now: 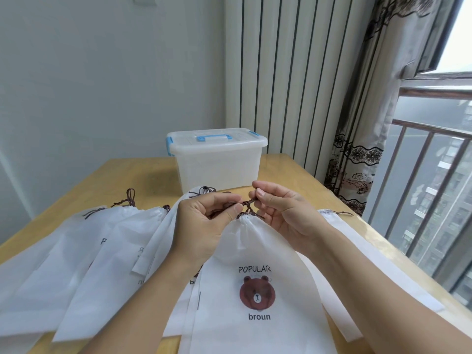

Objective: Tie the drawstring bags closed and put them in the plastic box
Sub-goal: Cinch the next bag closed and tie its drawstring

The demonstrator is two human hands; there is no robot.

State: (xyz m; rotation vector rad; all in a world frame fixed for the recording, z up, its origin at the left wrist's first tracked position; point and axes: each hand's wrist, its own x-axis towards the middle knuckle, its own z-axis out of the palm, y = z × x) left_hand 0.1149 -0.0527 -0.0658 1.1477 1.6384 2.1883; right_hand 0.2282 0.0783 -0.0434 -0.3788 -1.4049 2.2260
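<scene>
- Knotting is the step in hand: left hand [204, 223] and right hand [283, 213] each pinch the brown drawstring [248, 204] above the gathered neck of the bear-print bag [255, 290].
- That bag lies nearest the viewer, in front of the plastic box [217, 162].
- Other bags [89, 251] lie left of the box's front.
- Next, I judge: tighten the knot, then open the box's lid, which sits on.

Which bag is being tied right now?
The front bag with the fully visible bear print. Its gathered neck sits between both hands, and the left hand and right hand pinch its brown cord. The other bags lie untouched.
</scene>
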